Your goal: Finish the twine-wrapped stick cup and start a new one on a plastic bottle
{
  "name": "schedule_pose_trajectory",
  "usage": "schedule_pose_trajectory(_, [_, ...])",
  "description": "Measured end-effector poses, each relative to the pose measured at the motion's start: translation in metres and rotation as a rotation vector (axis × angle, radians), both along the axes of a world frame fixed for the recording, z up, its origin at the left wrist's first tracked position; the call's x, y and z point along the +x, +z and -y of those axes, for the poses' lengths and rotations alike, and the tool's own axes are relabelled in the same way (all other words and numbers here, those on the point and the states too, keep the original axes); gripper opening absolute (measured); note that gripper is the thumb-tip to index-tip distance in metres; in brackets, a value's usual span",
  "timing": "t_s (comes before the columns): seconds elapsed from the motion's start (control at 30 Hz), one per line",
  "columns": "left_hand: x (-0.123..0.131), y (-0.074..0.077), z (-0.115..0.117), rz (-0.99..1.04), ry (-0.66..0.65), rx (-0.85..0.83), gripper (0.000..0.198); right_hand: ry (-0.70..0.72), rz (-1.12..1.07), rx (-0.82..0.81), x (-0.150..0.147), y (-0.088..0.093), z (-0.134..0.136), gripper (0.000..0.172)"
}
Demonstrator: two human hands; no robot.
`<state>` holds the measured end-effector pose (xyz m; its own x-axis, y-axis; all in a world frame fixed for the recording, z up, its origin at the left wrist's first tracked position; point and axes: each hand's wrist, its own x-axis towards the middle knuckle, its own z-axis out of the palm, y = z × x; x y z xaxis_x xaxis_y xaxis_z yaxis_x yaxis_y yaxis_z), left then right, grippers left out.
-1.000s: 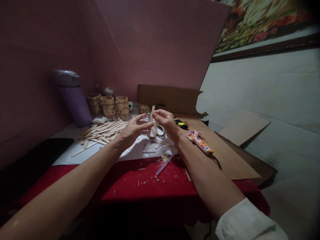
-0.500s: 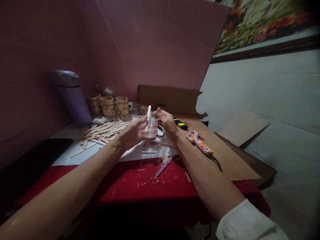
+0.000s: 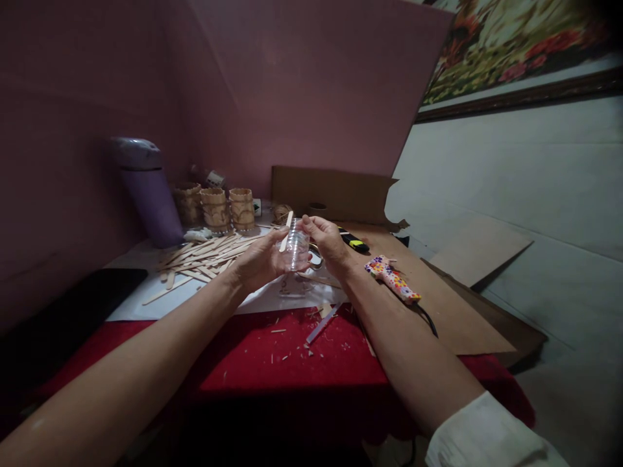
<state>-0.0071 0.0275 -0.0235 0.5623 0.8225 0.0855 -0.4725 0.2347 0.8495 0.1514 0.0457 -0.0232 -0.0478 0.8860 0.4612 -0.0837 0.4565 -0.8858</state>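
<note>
A clear ribbed plastic bottle piece (image 3: 298, 250) is held above the table between my two hands. My left hand (image 3: 263, 256) wraps its left side and base, its thumb near a wooden craft stick (image 3: 287, 232) lying lengthwise along the plastic. Whether the stick is fixed to it I cannot tell. My right hand (image 3: 327, 239) is closed at the upper right edge of the plastic, thumb and fingers pinching the rim. Beyond the left hand lies a heap of loose craft sticks (image 3: 209, 258). A roll of tape (image 3: 315, 257) shows partly behind the right hand.
Several stick-covered cups (image 3: 215, 211) stand at the back left beside a purple bottle (image 3: 150, 201). On the cardboard (image 3: 452, 318) at right lie a flower-patterned glue gun (image 3: 392, 280) and a yellow-black cutter (image 3: 354, 240). A glue stick (image 3: 322, 324) rests on the red cloth (image 3: 233, 363).
The plastic piece with its craft stick has tilted a little, the stick now leaning more to the right. Both hands keep their hold. The whole view has shifted slightly.
</note>
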Motion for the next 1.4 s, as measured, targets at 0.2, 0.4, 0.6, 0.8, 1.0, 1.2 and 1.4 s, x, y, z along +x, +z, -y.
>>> schedule_pose_trajectory(0.2, [0.001, 0.003, 0.005, 0.001, -0.035, -0.011, 0.029, -0.014, -0.005, -0.008, 0.000, -0.002, -0.003, 0.054])
schedule_pose_trajectory(0.4, [0.003, 0.005, 0.007, -0.034, 0.065, -0.041, 0.026, -0.060, 0.011, -0.023, 0.000, -0.003, -0.005, 0.056])
schedule_pose_trajectory(0.6, [0.008, 0.007, 0.002, 0.044, 0.477, 0.091, 0.036, -0.225, 0.032, 0.009, -0.010, -0.013, -0.008, 0.066])
schedule_pose_trajectory(0.8, [0.003, 0.008, -0.006, 0.107, 0.690, 0.195, 0.065, -0.074, 0.086, 0.076, -0.024, -0.024, -0.001, 0.082])
schedule_pose_trajectory(1.0, [0.002, 0.011, -0.001, 0.091, 0.672, 0.265, 0.076, -0.054, 0.123, 0.038, -0.026, -0.019, 0.004, 0.099])
schedule_pose_trajectory(1.2, [0.000, 0.015, 0.002, 0.123, 0.640, 0.177, 0.074, -0.016, 0.141, 0.048, -0.024, -0.022, 0.001, 0.094])
schedule_pose_trajectory(1.4, [-0.007, 0.017, -0.001, 0.139, 0.328, -0.046, 0.026, -0.182, 0.318, 0.324, -0.020, -0.016, 0.016, 0.067])
